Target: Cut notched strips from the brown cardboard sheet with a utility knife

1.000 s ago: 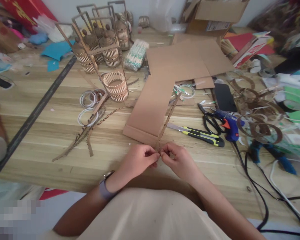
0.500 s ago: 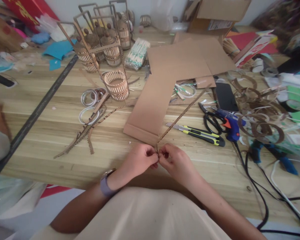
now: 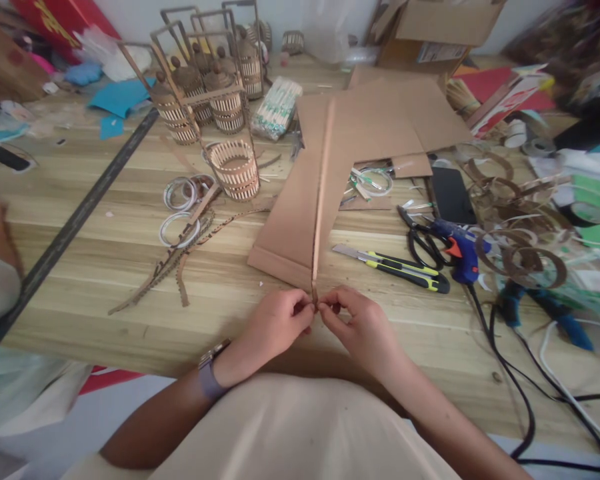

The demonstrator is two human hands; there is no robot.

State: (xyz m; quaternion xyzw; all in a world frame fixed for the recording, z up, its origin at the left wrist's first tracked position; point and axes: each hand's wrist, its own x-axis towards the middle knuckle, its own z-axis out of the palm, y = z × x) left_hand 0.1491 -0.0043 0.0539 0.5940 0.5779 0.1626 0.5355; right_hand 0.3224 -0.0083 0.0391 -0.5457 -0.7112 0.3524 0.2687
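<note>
A long, narrow cardboard strip [image 3: 322, 193] stretches away from my fingertips over a flat cardboard sheet [image 3: 295, 220]. My left hand [image 3: 285, 320] pinches its near end between thumb and fingers. Close beside it, my right hand [image 3: 353, 320] pinches the same end from the other side. The strip's very tip is partly hidden by my fingers. To the right of the strip lies a yellow and black utility knife [image 3: 405, 270] with its blade out. Loose corrugated strips [image 3: 167, 263] lie in a pile to the left.
Several lidded stick baskets [image 3: 225, 107] with tall handles stand at the back left, behind an open basket [image 3: 235, 173]. Tape rolls [image 3: 180, 230] lie near it. On the right are pliers [image 3: 423, 243], a blue glue gun [image 3: 463, 253] with its cable, and a phone [image 3: 453, 193].
The cardboard strip has swung left from pointing toward the upper right to pointing nearly straight ahead, its broad face now showing. Both hands keep pinching its near end.
</note>
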